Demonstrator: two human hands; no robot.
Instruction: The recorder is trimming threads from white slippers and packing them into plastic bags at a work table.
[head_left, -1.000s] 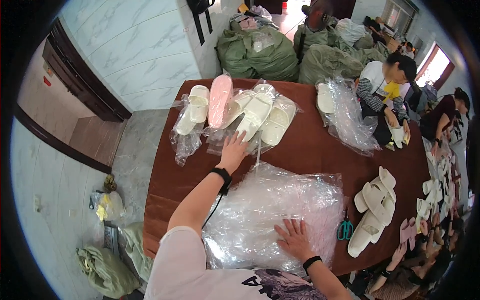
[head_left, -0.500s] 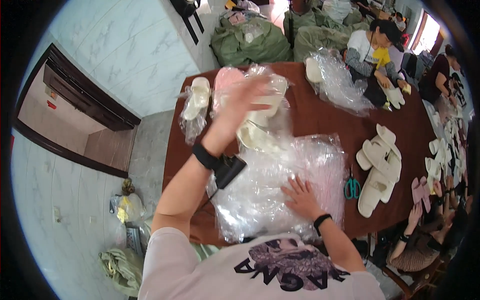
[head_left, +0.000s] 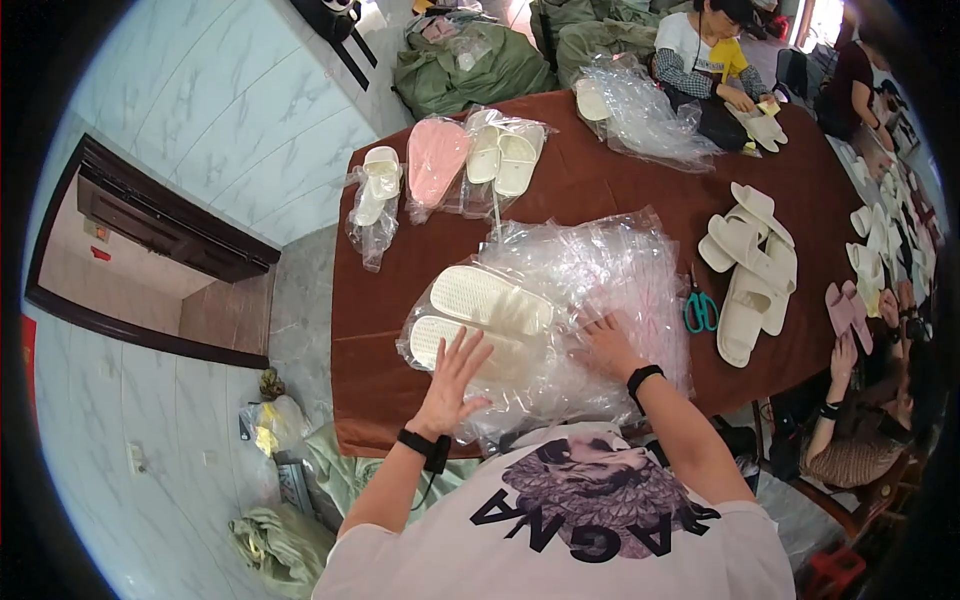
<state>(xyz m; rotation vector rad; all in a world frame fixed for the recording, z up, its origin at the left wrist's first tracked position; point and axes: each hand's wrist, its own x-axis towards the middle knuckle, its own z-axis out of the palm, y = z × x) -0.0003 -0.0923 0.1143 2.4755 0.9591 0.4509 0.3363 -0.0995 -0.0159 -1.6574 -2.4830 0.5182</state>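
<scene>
A: We're looking at the left hand [head_left: 455, 372] low in the centre of the frame, fingers spread flat on a clear plastic bag holding a pair of cream ribbed slippers [head_left: 480, 315]. Half a second ago that arm was raised toward the top of the brown table [head_left: 600, 190]; now it's back down near us.

B: And that bagged pair has come with it. It now lies on the stack of clear plastic bags [head_left: 600, 280] at the frame's middle. Our right hand [head_left: 605, 345] has stayed pressed open on that stack, gripping nothing.

A: Packages up top: at upper centre we see three more clear bags in a row, one with white slippers [head_left: 378, 190], one with a pink pair [head_left: 436, 160], one with cream slippers [head_left: 505, 158].

B: Right of centre, loose cream slippers [head_left: 750, 265] sit unbagged, with green-handled scissors [head_left: 700, 308] just beside them. Top right, another person's crumpled clear bags [head_left: 645, 115]. Green sacks [head_left: 470, 65] beyond the table's far edge.
</scene>
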